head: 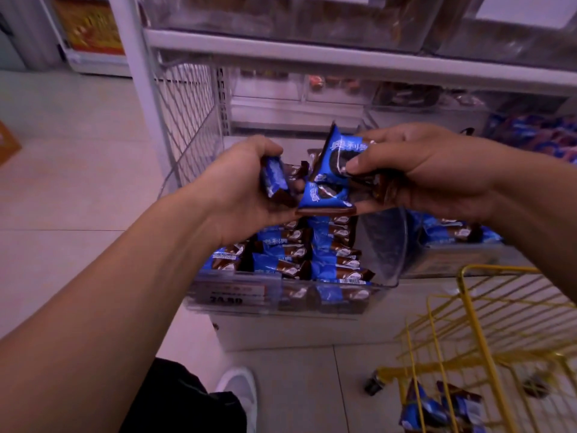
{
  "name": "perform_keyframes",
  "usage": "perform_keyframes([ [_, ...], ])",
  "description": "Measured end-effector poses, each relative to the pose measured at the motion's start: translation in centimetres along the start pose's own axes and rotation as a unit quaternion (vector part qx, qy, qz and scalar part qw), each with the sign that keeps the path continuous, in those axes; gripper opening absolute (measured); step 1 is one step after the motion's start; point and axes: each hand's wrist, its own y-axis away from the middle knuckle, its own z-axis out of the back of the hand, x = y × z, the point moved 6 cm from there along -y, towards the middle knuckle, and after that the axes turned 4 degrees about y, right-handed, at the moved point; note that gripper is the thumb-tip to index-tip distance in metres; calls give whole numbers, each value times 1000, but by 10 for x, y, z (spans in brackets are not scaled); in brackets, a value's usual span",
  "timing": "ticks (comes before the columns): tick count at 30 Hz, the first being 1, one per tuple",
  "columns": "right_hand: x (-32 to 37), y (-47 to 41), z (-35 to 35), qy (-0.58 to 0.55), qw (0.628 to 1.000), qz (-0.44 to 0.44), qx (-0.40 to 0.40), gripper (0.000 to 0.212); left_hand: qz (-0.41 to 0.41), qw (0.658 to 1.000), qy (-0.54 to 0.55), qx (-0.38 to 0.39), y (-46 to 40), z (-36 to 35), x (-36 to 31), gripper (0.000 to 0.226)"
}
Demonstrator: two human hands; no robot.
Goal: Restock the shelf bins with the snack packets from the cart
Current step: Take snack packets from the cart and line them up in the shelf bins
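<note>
Holding small blue-and-brown foil snack packets above the shelf, both hands are busy: the left hand [246, 185] curls round one packet [274, 179] standing on edge, and the right hand [434, 173] pinches an upright packet [338, 157] under its thumb, with more brown-ended packets bunched in its palm. One further packet [324, 198] lies flat between the two hands, touching both (which hand really carries it I cannot tell).

Directly below sits the clear plastic shelf bin [281, 300], with a price label on its front wall. It already holds rows of the same blue packets [299, 251], stacked well up toward the front, so I judge this bin mostly filled. A neighbouring clear bin [452, 260] to the right holds similar packets too.

The yellow wire cart [487, 332] stands at the lower right, and a few blue packets [437, 407] lie in its bottom, so stock is left to move. As I read it, the task is well along but not finished: the handful held now has yet to go into the bin, and the cart's remaining packets must follow
</note>
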Motion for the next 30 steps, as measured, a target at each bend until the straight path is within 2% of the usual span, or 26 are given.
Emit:
perform_keyframes([
  [2, 1, 4, 5, 8, 1000, 26, -12, 50, -62, 973, -188, -114, -8, 20, -5, 51],
  [3, 1, 7, 6, 6, 999, 37, -14, 45, -78, 956, -250, -132, -10, 24, -8, 64],
  [4, -1, 10, 8, -3, 999, 45, -13, 44, -63, 960, -251, -107, -14, 23, -5, 70],
  [5, -2, 13, 8, -16, 999, 49, -10, 46, -27, 975, -212, -56, -14, 18, 2, 66],
  [7, -6, 19, 6, -38, 998, 52, 1, 52, 12, 989, -146, 15, -10, 6, 13, 44],
  [11, -4, 25, 7, -47, 997, 53, 1, 53, -7, 988, -150, 14, -8, 3, 15, 16],
  [15, -1, 25, 15, -44, 998, 48, -22, 56, -32, 992, -119, 27, -8, 8, 3, 18],
  [17, -1, 23, 15, -44, 998, 41, -25, 60, -41, 992, -112, 32, -9, 5, 3, 11],
  [20, -1, 17, 6, -77, 996, 38, -19, 70, -45, 995, -77, 45, -8, -1, 4, 24],
  [23, -2, 11, -2, -142, 989, 42, -24, 67, -20, 995, -20, 94, -5, -7, 2, 61],
  [24, -3, 9, -3, -148, 988, 44, -29, 63, -28, 994, -23, 108, -3, -8, 1, 66],
  [27, -5, 8, -4, -138, 989, 40, -32, 53, -56, 987, -56, 138, 0, -7, 0, 54],
  [30, -6, 9, 1, -106, 992, 42, -50, 49, -47, 984, -78, 155, 0, -5, 3, 54],
])
